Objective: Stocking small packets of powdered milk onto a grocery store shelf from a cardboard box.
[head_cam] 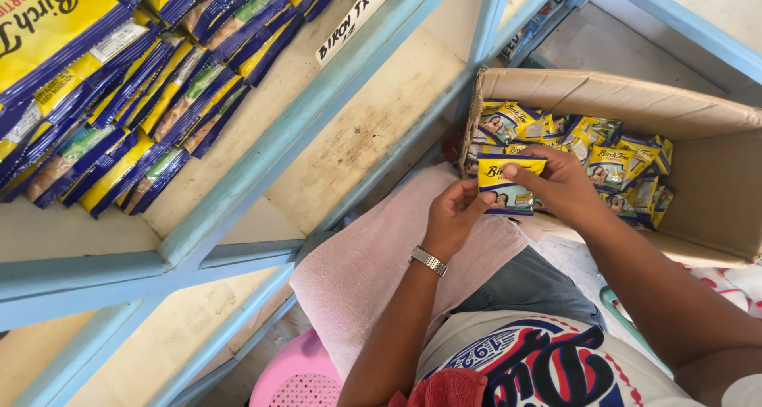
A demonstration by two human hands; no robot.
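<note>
Left hand (454, 213), metal watch (429, 260) at wrist, fingers pinched on lower left edge of a small yellow-and-blue sachet (508, 185). Right hand (560, 186) pinching same sachet along its top edge, thumb in front, fingers behind. Sachet held upright between both hands, just above the open mouth of a cardboard box (698, 129). Inside box: loose heap of matching sachets (611, 165), lying at all angles against the far wall. Under left wrist, pink towel (373, 264) spread over lap; beneath it, pink plastic stool (298, 379). To the left, light blue wooden shelf (238, 192), its board mostly bare and worn. At shelf's upper left, row of larger yellow-and-blue packets (135, 97), overlapping, leaning. White handwritten label (351, 19) on shelf rail.
</note>
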